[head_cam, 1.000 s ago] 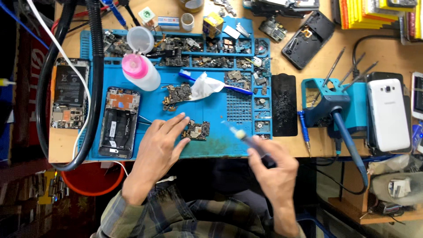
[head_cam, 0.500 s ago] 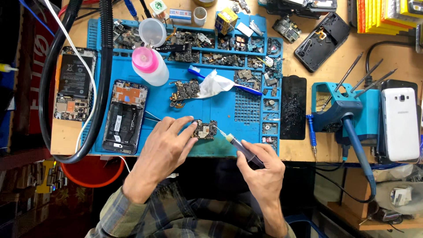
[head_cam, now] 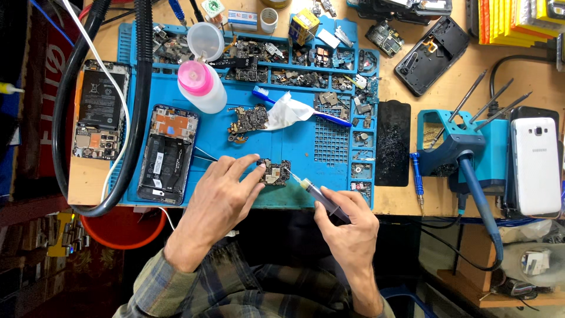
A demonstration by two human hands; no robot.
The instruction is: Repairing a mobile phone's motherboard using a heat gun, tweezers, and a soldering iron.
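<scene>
two hands worked at the near edge of a blue repair mat [head_cam: 176,35]. the left hand [head_cam: 220,197] lay palm down, fingers half spread, its fingertips pinning a small dark circuit board [head_cam: 275,172] flat on the mat. the right hand [head_cam: 350,227] was curled closed around a syringe [head_cam: 321,197], whose fine needle tip touched the board's right edge. just left of the left hand lay an opened phone [head_cam: 166,154] with its insides showing. farther up the mat sat another circuit board [head_cam: 247,121], a blue toothbrush [head_cam: 294,106] under a white tissue [head_cam: 287,112], and a clear bottle with a pink cap [head_cam: 203,87]. a white phone [head_cam: 535,165] lay well apart, at the right.
</scene>
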